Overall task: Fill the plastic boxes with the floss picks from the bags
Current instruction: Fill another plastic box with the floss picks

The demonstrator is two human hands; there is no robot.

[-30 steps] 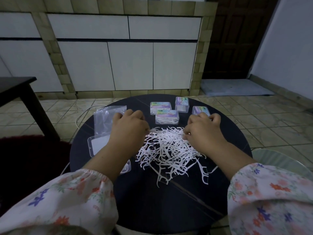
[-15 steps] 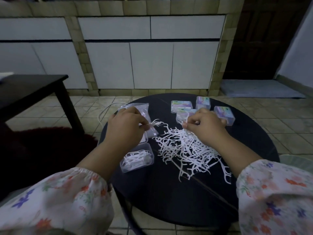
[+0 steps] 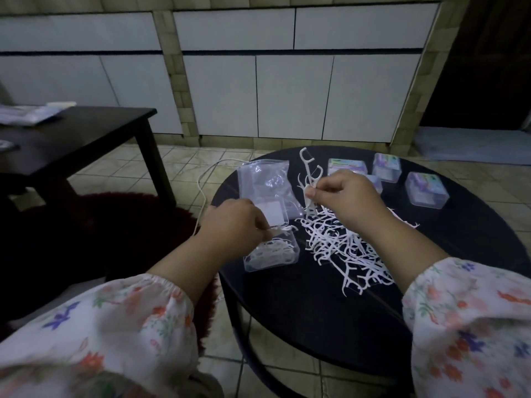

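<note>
Far off my left hand sits a dark side table [image 3: 86, 133] with papers on it, over a dark red rug [image 3: 120, 225]. A white cord [image 3: 202, 193] runs down just outside my left hand. My left hand [image 3: 230, 225] is curled, fingertips pinching a floss pick or two right over the open plastic box [image 3: 270, 254], which sits directly under and in front of my fingers and already has picks lying inside. Its clear lid [image 3: 273, 211] stands just beyond my knuckles, touching an emptied clear bag [image 3: 264, 179] lying flat behind it. All of this is on a round black table [image 3: 316, 311]. Between my hands and under my right wrist spreads the loose pile of floss picks [image 3: 344, 248], scattered on the tabletop. My right hand [image 3: 350, 199] is raised above the pile's far edge, thumb and fingers gripping a small bunch of picks [image 3: 309, 179] that stick up above my fingers. Beyond my right hand sit closed filled boxes [image 3: 426, 189], four that I can count, one partly hidden by my knuckles. Floral sleeves [image 3: 474, 326] cover both forearms.
</note>
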